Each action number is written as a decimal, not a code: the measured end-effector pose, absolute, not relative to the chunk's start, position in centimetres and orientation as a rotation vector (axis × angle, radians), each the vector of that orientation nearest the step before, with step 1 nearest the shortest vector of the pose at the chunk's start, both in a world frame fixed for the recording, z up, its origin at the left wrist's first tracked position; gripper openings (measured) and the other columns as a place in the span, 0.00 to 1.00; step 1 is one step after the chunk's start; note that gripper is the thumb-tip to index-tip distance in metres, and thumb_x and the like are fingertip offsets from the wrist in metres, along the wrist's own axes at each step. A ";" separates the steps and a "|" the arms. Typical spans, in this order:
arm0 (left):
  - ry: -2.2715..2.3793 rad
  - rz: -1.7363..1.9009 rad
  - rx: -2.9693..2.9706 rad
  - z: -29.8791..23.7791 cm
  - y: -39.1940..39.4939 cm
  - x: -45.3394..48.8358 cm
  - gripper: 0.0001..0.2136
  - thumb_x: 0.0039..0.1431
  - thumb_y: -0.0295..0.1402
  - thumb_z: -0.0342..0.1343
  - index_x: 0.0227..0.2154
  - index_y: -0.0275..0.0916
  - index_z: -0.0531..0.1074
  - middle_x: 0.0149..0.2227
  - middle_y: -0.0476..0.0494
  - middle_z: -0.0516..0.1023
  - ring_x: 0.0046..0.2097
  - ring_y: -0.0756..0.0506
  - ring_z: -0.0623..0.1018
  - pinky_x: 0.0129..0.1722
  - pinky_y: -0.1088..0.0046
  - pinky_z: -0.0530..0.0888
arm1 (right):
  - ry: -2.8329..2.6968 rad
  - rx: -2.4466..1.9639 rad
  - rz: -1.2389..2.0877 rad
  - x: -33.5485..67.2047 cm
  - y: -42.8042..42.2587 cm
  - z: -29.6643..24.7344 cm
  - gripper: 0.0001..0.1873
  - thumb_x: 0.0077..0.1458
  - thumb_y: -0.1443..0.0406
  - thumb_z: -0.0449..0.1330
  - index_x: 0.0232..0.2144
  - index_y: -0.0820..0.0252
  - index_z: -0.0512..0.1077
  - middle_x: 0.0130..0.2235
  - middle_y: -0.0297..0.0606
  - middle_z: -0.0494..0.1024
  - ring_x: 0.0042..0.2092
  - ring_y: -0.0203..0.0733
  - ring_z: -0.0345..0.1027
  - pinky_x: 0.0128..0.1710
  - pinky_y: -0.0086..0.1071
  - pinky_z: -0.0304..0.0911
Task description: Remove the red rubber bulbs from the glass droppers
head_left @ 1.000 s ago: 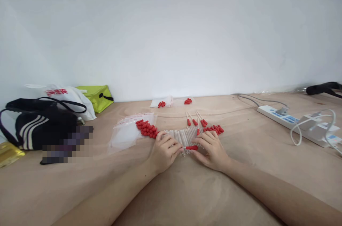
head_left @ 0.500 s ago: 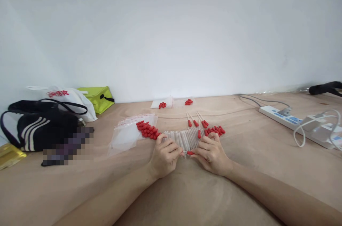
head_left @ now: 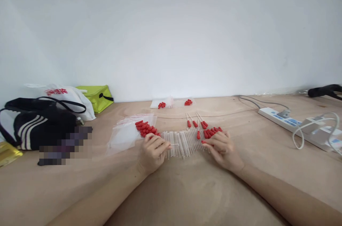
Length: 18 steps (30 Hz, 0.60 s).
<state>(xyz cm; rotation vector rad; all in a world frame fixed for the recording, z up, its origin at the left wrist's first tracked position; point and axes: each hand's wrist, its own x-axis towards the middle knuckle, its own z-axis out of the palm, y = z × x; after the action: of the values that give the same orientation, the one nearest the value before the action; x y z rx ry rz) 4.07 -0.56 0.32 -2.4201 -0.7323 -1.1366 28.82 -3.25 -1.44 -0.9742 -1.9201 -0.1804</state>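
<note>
A row of clear thin tubes [head_left: 184,139] lies on the wooden table between my hands. My left hand [head_left: 153,151] pinches one clear tube, whose tip sticks out to the right. My right hand [head_left: 220,146] rests with bent fingers on a small red rubber cap beside a pile of red caps [head_left: 212,131]. A second pile of red caps [head_left: 145,128] lies just beyond my left hand. A few tubes with red caps on them [head_left: 196,121] lie behind the row.
Clear zip bags [head_left: 125,131] lie at left of the caps. Bags [head_left: 40,122] stand far left, a green pouch [head_left: 96,97] at the wall. Small bags of caps [head_left: 171,103] sit at the back. A power strip with cables [head_left: 296,124] is on the right.
My hands have moved apart: they held a red-capped tube together in the middle; now the left hand is at the left with a bare tube and the right has gone to the right-hand cap pile.
</note>
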 end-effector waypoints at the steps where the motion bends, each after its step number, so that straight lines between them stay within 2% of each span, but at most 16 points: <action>1: -0.747 -1.133 -2.418 0.2 -0.4 3.8 0.06 0.56 0.27 0.49 0.27 0.37 0.70 0.22 0.49 0.71 0.26 0.51 0.67 0.31 0.72 0.63 | -1.846 -0.999 -0.108 29.3 -2.9 -1.4 0.08 0.54 0.64 0.52 0.32 0.56 0.72 0.27 0.35 0.71 0.31 0.36 0.62 0.34 0.35 0.56; 4: -0.784 -1.106 -2.458 -0.3 0.1 3.7 0.08 0.58 0.26 0.46 0.34 0.35 0.70 0.26 0.46 0.70 0.28 0.51 0.69 0.29 0.75 0.66 | -1.660 -1.095 0.035 30.5 -1.6 -1.4 0.12 0.54 0.62 0.50 0.37 0.57 0.71 0.32 0.38 0.69 0.34 0.37 0.64 0.32 0.32 0.60; 9: -0.886 -1.101 -2.513 -0.3 1.0 5.1 0.17 0.57 0.21 0.39 0.47 0.32 0.63 0.34 0.41 0.68 0.36 0.50 0.70 0.36 0.75 0.70 | -1.407 -1.416 0.108 33.1 0.3 -1.4 0.18 0.51 0.58 0.50 0.39 0.62 0.71 0.30 0.38 0.68 0.28 0.35 0.62 0.27 0.30 0.60; 11: -0.888 -1.121 -2.526 0.1 1.3 6.1 0.16 0.56 0.21 0.40 0.47 0.33 0.64 0.34 0.42 0.68 0.35 0.50 0.70 0.36 0.75 0.70 | -1.330 -1.490 0.165 34.2 0.6 -1.3 0.19 0.48 0.57 0.53 0.38 0.64 0.69 0.28 0.37 0.69 0.26 0.34 0.60 0.25 0.29 0.59; 14: -0.901 -1.112 -2.546 0.7 1.6 7.8 0.12 0.56 0.23 0.42 0.40 0.36 0.67 0.30 0.46 0.69 0.32 0.51 0.71 0.33 0.76 0.70 | -1.341 -1.564 0.236 35.3 0.9 -1.0 0.16 0.43 0.55 0.56 0.30 0.63 0.70 0.25 0.36 0.71 0.24 0.33 0.59 0.24 0.27 0.56; 18: -1.001 -0.928 -2.601 1.1 1.4 9.9 0.07 0.55 0.23 0.44 0.32 0.37 0.66 0.27 0.48 0.69 0.30 0.49 0.71 0.31 0.75 0.69 | -1.420 -1.626 0.317 36.1 1.1 -1.1 0.15 0.42 0.55 0.56 0.24 0.61 0.70 0.24 0.36 0.73 0.23 0.33 0.59 0.24 0.27 0.55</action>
<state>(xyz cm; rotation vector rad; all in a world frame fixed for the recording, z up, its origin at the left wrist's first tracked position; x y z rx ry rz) 9.89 1.39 1.14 -2.6012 -1.0015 -0.9280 36.08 1.15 -1.08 -1.6261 -1.4196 0.3167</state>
